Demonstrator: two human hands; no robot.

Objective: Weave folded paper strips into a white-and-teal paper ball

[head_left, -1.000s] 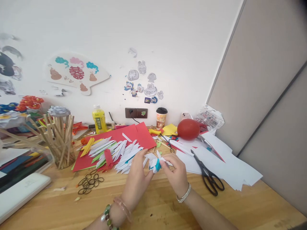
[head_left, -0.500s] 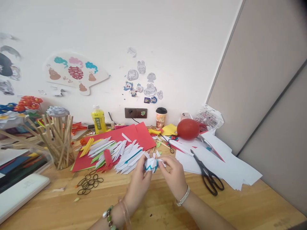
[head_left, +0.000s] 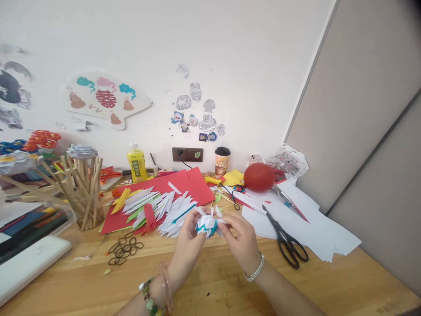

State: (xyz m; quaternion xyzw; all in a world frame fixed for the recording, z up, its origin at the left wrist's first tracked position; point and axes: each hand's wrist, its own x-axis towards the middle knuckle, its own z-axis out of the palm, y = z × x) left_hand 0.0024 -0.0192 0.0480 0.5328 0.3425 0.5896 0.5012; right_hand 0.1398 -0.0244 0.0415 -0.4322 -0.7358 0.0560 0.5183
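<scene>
Between my two hands, just above the table, is a folded-paper piece (head_left: 207, 223) in white and blue, with pointed white tips sticking up. My left hand (head_left: 191, 230) is closed around its left side. With thumb and fingers, my right hand (head_left: 239, 237) pinches a white part at its right edge. The piece's underside is partly hidden by my fingers. Right behind my left hand lies a heap of folded white paper strips (head_left: 176, 218), with some blue, green, red and yellow ones among them.
Black scissors (head_left: 286, 241) and white paper sheets (head_left: 324, 224) lie to the right, below a red balloon (head_left: 259, 177). Black rubber bands (head_left: 125, 249) lie left. Wooden sticks (head_left: 83, 193) stand in a clear holder. A yellow bottle (head_left: 137, 163) and paper cup (head_left: 221, 163) stand near the wall.
The folded-paper piece has turned slightly in my hands and tilted a little. My left hand has shifted slightly left and my right fingers have moved a bit along its right edge.
</scene>
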